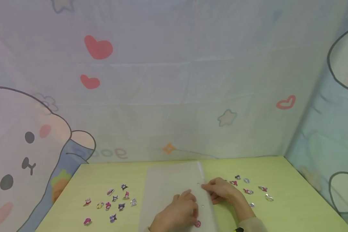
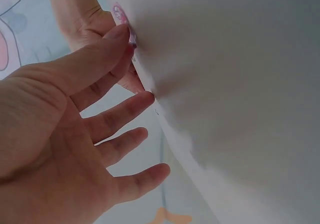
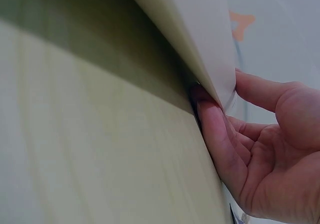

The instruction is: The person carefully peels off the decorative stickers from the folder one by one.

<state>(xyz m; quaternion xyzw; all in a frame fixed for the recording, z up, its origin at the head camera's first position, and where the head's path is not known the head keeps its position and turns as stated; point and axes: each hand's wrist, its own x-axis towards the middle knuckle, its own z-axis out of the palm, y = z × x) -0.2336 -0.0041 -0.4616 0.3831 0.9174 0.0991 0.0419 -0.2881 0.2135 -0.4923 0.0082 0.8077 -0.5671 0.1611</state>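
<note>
In the head view a large white sheet [image 1: 169, 177] lies on the table, with small round shiny spots along its right side. Low on that side, my left hand [image 1: 178, 209] pinches a small pink sticker-like piece [image 1: 198, 223] between thumb and index finger, its other fingers spread. The left wrist view has the pink piece [image 2: 120, 13] right at the sheet's edge, partly behind the thumb. My right hand [image 1: 220, 190] grips the sheet's right edge. From the right wrist, the thumb is above the raised edge of the sheet [image 3: 200, 34] and a finger [image 3: 215, 124] curls underneath.
Several small cartoon-character pieces [image 1: 121, 206] are scattered on the yellow table [image 1: 75, 190] left of the sheet. More such pieces [image 1: 248, 191] lie to the right, near my right forearm. A printed cloth backdrop [image 1: 162, 80] rises behind the table.
</note>
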